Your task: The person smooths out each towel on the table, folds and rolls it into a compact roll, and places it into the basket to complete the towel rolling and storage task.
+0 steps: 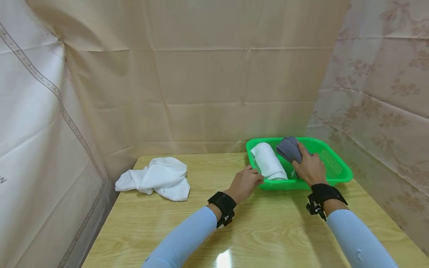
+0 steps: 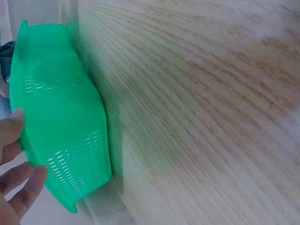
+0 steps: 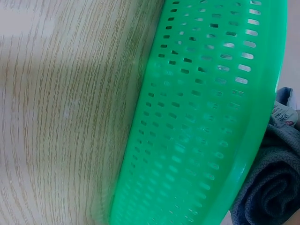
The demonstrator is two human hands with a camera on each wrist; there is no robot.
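Rolled gry cloth [image 1: 286, 149] tilts over slotted grn basket [image 1: 281, 185], nr wht roll [image 1: 269, 162] inside.

Grey cloth [image 3: 268, 187], seemingly rough-textured

Left hand [image 1: 244, 184] pinches; right hand [image 1: 311, 168] grips, back upward; both arms [image 1: 186, 234] reach forward.

Room at right inside basket [image 1: 331, 162]
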